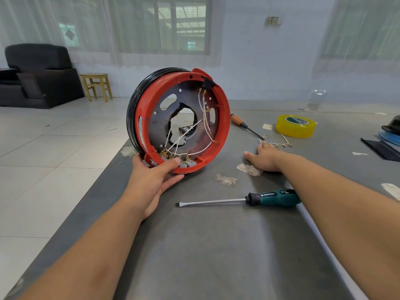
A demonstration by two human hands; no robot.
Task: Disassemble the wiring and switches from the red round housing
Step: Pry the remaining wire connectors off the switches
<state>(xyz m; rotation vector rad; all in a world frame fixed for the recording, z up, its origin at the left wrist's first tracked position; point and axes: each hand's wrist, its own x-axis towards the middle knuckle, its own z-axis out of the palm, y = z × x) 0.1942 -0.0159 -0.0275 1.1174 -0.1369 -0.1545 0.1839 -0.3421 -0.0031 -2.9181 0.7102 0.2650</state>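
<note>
The red round housing (224, 118) stands on edge on the grey table (216, 245), its open side facing me. Inside it, white wires (203, 109) run from a black switch (207, 82) at the top rim to several grey switches with brass terminals (186, 162) at the bottom rim. My left hand (155, 180) grips the housing's lower rim, thumb over the switches. My right hand (265, 158) lies flat on the table to the right, fingers reaching a loose white wire piece with brass terminals (281, 144).
A green-handled flat screwdriver (238, 200) lies in front of the housing. A wooden-handled screwdriver (245, 125) and a yellow tape roll (295, 125) lie behind my right hand. Tape scraps dot the table. Dark items sit at the far right edge. The table's left edge drops to a tiled floor.
</note>
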